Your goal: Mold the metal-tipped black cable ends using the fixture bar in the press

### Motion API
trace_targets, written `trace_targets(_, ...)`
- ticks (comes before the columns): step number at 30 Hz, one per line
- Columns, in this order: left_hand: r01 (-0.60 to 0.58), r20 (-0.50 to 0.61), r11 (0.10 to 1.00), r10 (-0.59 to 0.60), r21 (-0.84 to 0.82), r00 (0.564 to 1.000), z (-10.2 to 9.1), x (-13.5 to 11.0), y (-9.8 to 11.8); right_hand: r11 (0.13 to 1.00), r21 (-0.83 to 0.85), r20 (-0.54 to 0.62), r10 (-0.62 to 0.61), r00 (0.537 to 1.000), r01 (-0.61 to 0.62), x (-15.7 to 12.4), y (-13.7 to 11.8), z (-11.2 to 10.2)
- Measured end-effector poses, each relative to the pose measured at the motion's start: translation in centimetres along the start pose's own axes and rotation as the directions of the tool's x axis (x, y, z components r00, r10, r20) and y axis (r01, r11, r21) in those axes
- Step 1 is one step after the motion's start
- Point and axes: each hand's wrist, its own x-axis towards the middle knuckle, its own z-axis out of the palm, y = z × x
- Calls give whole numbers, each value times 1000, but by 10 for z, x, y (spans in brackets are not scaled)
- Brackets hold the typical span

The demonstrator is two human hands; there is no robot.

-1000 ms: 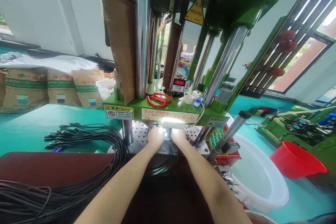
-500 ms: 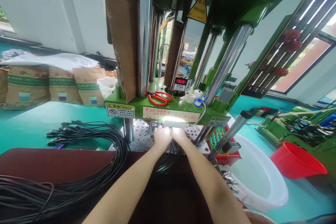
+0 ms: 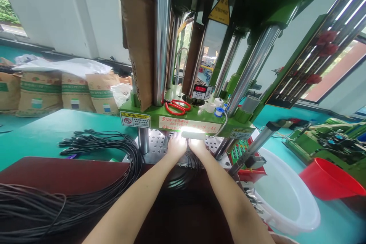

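Black cables [image 3: 189,159] ran toward me from just below my left hand [image 3: 176,145] and right hand [image 3: 197,146]; working remotely, I couldn't tell whether either gripped anything. A white lamp [image 3: 194,135] glowed just above my right hand; red-handled scissors [image 3: 177,107] lay beyond.

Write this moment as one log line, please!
left hand: by lamp, grip unclear | right hand: beside left hand, grip unclear | cables: near hands | scissors: on press

Factory workshop — green press [image 3: 200,112] with steel columns [image 3: 162,45] and warning labels [image 3: 135,119], button control panel [image 3: 238,150] at its side, printed sacks [image 3: 74,92] by the wall [image 3: 105,15], bundled black cables [image 3: 110,137] — second green machine [image 3: 340,142] at right.
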Motion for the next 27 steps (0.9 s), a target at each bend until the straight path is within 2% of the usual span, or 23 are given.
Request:
trace_targets(3, -152, 36, 988, 152, -5, 988, -9, -3, -20, 996, 4, 15, -93, 996, 93, -17, 10, -7)
trace_targets(6, -340, 109, 940, 341, -29, 934, -14, -2, -40, 984, 16, 33, -180, 983, 180, -30, 18, -10)
trace_targets(8, -385, 160, 922, 387, -42, 908, -13, 2, -49, 978, 29, 45, -208, 977, 207, -32, 20, -10)
trace_targets(12, -303, 253, 949, 314, -82, 915, -8, 11, -55, 987, 71, 98, -148, 984, 141, -26, 19, -7)
trace_targets(15, -261, 281, 961, 277, -93, 919, -3, 16, -54, 993, 84, 111, -95, 989, 86, -17, 17, -6)
trace_targets(22, -210, 253, 974, 226, -88, 941, -2, 16, -52, 996, 66, 108, -67, 992, 60, -15, 19, -7)
trace_targets(27, -200, 219, 974, 218, -102, 951, -9, 4, -63, 996, 51, 122, -81, 989, 75, -25, 31, -11)
